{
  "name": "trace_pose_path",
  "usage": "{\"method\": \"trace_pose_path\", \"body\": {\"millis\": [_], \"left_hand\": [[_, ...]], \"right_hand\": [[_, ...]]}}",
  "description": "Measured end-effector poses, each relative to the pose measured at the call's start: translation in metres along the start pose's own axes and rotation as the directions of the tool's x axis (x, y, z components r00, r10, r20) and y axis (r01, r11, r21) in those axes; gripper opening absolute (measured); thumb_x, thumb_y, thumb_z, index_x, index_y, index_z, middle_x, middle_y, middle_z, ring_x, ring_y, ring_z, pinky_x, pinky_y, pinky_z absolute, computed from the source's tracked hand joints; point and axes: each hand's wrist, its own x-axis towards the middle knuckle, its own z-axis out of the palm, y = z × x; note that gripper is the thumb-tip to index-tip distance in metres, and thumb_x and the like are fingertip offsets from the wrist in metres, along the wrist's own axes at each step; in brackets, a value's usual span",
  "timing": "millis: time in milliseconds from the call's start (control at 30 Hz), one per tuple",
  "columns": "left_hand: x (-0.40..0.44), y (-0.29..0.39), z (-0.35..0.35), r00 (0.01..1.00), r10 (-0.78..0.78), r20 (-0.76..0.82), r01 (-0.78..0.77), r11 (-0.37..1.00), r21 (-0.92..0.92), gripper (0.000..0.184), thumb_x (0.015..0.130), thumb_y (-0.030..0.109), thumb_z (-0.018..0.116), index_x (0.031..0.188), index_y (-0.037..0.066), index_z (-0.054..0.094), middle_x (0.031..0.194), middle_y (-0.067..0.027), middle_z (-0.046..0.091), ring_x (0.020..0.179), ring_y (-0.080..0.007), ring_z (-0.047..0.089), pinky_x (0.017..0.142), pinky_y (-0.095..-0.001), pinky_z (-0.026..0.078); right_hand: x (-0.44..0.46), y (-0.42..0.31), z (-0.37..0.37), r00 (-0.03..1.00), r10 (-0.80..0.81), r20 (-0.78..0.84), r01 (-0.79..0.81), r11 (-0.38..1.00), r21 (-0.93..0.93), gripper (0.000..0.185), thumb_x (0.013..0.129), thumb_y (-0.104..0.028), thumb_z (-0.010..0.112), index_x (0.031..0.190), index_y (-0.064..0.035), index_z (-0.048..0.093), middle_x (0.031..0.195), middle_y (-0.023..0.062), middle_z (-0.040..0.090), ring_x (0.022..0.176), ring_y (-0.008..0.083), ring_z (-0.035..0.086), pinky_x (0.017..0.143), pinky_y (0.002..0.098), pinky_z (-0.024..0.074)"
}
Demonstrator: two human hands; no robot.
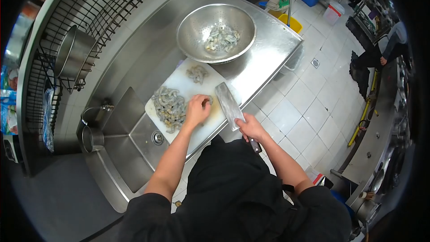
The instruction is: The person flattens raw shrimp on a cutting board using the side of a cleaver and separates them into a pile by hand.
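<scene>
My right hand (251, 127) grips a cleaver (228, 103) by its dark handle, the broad blade slanting over the right edge of a white cutting board (170, 80). My left hand (198, 110) is over the board with its fingers curled in. A small greyish shrimp (210, 100) shows at its fingertips, mostly covered by them. Left of that hand lies a big pile of raw shrimp (168, 105). A smaller heap of shrimp (197, 74) sits near the board's far corner. Beyond the board, a steel colander (190, 29) holds more shrimp (222, 39).
The board lies partly over a steel sink (139, 148) with a drain. A steel counter (264, 40) runs beyond it. At left, a wire rack (103, 0) holds a metal pot (74, 56). A yellow bucket (293, 23) stands on the tiled floor; a person (389, 45) is at far right.
</scene>
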Motion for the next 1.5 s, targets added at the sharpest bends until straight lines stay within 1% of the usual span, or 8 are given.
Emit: {"method": "trace_pose_path", "body": {"millis": [433,933,1067,1133,1233,1367,1433,1500], "left_hand": [[0.002,0.002,0.02,0.967,-0.238,-0.087,0.227,0.967,-0.12,0.015,0.085,0.008,0.07,0.097,0.001,0.076,0.097,-0.0155,0.074,0.081,-0.0279,0.071,0.076,-0.0342,0.055],[-0.019,-0.003,0.044,0.801,-0.589,-0.104,0.536,0.784,-0.313,0.017,0.085,0.001,0.071,0.101,-0.005,0.075,0.078,-0.0098,0.073,0.065,-0.0118,0.067,0.06,-0.0274,0.055],[-0.008,-0.003,0.036,0.812,-0.582,-0.048,0.562,0.801,-0.204,0.025,0.083,0.011,0.074,0.103,-0.004,0.074,0.08,-0.0143,0.074,0.068,-0.0206,0.071,0.065,-0.0333,0.057],[0.009,0.033,0.016,0.805,-0.59,-0.065,0.593,0.802,0.072,0.041,0.078,0.023,0.076,0.11,-0.003,0.071,0.096,-0.0238,0.073,0.088,-0.0368,0.071,0.083,-0.0411,0.055],[0.032,0.041,0.015,0.77,-0.637,0.038,0.616,0.757,0.22,0.048,0.077,0.024,0.075,0.114,-0.005,0.066,0.105,-0.0249,0.071,0.095,-0.0401,0.07,0.088,-0.0439,0.054],[0.066,-0.005,0.002,0.823,-0.566,-0.056,0.568,0.818,0.092,0.047,0.079,0.022,0.072,0.117,-0.003,0.065,0.099,-0.0235,0.072,0.094,-0.0323,0.071,0.083,-0.0414,0.056],[0.077,-0.013,-0.023,0.872,-0.452,-0.187,0.414,0.886,-0.21,0.041,0.08,0.018,0.07,0.116,-0.003,0.065,0.094,-0.0203,0.072,0.089,-0.0294,0.072,0.083,-0.0392,0.056],[0.071,-0.021,-0.047,0.9,-0.434,-0.028,0.433,0.9,-0.046,0.036,0.08,0.016,0.07,0.112,-0.001,0.067,0.093,-0.0185,0.072,0.089,-0.028,0.072,0.082,-0.0381,0.056]], "right_hand": [[-0.002,-0.013,-0.022,0.978,-0.026,0.207,0.062,0.984,-0.168,0.03,0.099,-0.021,0.056,0.11,0.0058,0.056,0.053,0.0033,0.05,0.037,0.0127,0.047,0.034,0.0307,0.0395],[-0.028,0.033,0.015,0.997,-0.045,0.058,0.06,0.957,-0.284,0.03,0.099,-0.022,0.055,0.112,0.0049,0.055,0.063,0.0124,0.059,0.039,0.02,0.053,0.036,0.0369,0.0417],[-0.046,0.029,0.002,0.989,-0.045,0.14,0.074,0.977,-0.202,0.032,0.099,-0.023,0.055,0.111,0.0064,0.055,0.061,0.0115,0.058,0.04,0.0187,0.053,0.036,0.0361,0.041],[-0.049,0.03,-0.004,0.99,-0.02,0.141,0.05,0.975,-0.214,0.032,0.099,-0.023,0.055,0.112,0.0061,0.055,0.061,0.0113,0.058,0.04,0.018,0.052,0.036,0.0355,0.0409],[-0.052,0.023,-0.006,0.994,0.027,0.105,-0.002,0.974,-0.228,0.033,0.099,-0.024,0.055,0.113,0.0057,0.055,0.06,0.0109,0.057,0.04,0.0172,0.052,0.036,0.0347,0.0407],[-0.05,0.015,-0.01,0.999,0.033,0.036,-0.025,0.976,-0.217,0.033,0.099,-0.024,0.055,0.112,0.0058,0.055,0.059,0.0105,0.057,0.04,0.0168,0.053,0.037,0.0343,0.0408],[-0.045,0.015,-0.012,1.0,0.021,0.022,-0.015,0.975,-0.22,0.033,0.099,-0.024,0.055,0.111,0.006,0.055,0.058,0.0106,0.058,0.04,0.0175,0.053,0.037,0.0348,0.0412],[-0.041,0.013,-0.01,1.0,0.005,0.007,-0.003,0.975,-0.222,0.033,0.099,-0.025,0.056,0.11,0.0062,0.055,0.057,0.0107,0.058,0.039,0.0182,0.054,0.037,0.0354,0.0416]]}}
